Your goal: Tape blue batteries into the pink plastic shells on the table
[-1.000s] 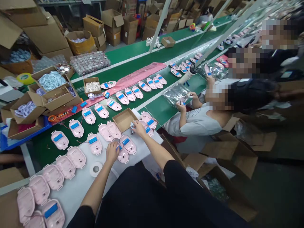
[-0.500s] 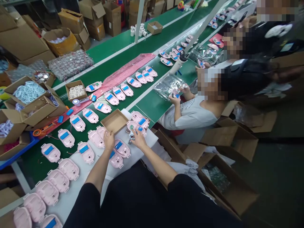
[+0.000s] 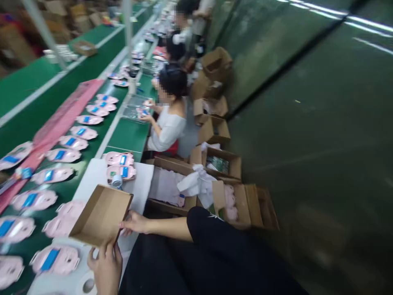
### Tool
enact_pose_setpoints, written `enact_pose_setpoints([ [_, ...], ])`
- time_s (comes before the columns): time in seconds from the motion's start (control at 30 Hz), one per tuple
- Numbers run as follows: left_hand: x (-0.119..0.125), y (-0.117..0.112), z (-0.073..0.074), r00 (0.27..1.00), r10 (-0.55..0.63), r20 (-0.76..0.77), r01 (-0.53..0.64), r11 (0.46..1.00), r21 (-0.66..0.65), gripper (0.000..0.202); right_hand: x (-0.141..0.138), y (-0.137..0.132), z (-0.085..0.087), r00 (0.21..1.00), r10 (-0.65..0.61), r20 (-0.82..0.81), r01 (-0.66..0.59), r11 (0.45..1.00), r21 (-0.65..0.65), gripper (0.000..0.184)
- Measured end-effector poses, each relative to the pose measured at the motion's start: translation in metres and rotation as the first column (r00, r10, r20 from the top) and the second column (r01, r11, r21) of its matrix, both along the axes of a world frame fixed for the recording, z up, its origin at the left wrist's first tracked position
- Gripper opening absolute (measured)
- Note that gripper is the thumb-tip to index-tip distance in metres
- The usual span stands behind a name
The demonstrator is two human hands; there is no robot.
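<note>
A shallow cardboard box (image 3: 100, 215), with nothing visible inside, is held tilted over the white sheet (image 3: 143, 178). My right hand (image 3: 133, 223) grips its right side. The fingers of my left hand (image 3: 107, 262) are closed on the near edge. Under my left wrist shows part of a white roll (image 3: 89, 284). Pink plastic shells (image 3: 63, 221) lie to the left of the box. Beyond it, two more pink shells (image 3: 120, 172) carry blue blocks, with a small white-and-blue cylinder (image 3: 117, 181) in front of them.
Rows of pink shells with blue blocks (image 3: 49, 175) line the green table, beside a pink plastic strip (image 3: 66, 110). A co-worker (image 3: 168, 123) sits farther along, holding a part. Open cartons (image 3: 175, 164) stand on the floor to the right. A metal post (image 3: 127, 32) rises beyond.
The view has swung to the right. My right hand has left the shells and cylinder and now grips the cardboard box, which is lifted and nearer to me. My left hand is at its near edge.
</note>
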State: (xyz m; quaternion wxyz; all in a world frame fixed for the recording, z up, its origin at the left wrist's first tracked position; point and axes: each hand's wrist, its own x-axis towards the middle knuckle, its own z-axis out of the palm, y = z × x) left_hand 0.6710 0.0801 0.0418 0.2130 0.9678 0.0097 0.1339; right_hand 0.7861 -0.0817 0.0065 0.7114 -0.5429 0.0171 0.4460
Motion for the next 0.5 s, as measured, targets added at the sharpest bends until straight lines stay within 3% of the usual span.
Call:
enact_pose_setpoints([
  [0.07, -0.017, -0.019, -0.016, 0.99, -0.138, 0.034, 0.141, 0.986, -0.09, 0.018, -0.033, -0.033, -0.004, 0.976, -0.19, -0.103, 0.187, 0.982, -0.041, 0.058],
  [0.13, -0.038, -0.045, -0.028, 0.966, -0.258, 0.018, 0.254, 0.933, -0.254, 0.028, -0.071, -0.082, -0.001, 0.911, -0.369, -0.181, 0.349, 0.927, -0.135, 0.049],
  [0.23, -0.069, -0.086, -0.048, 0.924, -0.361, -0.127, 0.258, 0.832, -0.491, 0.044, -0.132, -0.176, 0.014, 0.712, -0.636, -0.297, 0.53, 0.765, -0.367, 0.039],
  [0.33, -0.088, -0.121, -0.073, 0.828, -0.438, -0.349, 0.163, 0.785, -0.598, 0.059, -0.21, -0.274, 0.038, 0.428, -0.877, -0.219, 0.686, 0.473, -0.553, 0.043],
  [0.4, -0.092, -0.14, -0.089, 0.734, -0.502, -0.457, 0.153, 0.778, -0.609, 0.066, -0.279, -0.321, 0.055, 0.237, -0.963, -0.126, 0.752, 0.264, -0.604, 0.051],
  [0.5, -0.086, -0.168, -0.108, 0.579, -0.595, -0.558, 0.241, 0.778, -0.58, 0.068, -0.387, -0.336, 0.07, -0.044, -0.982, 0.185, 0.69, -0.164, -0.705, 0.054],
])
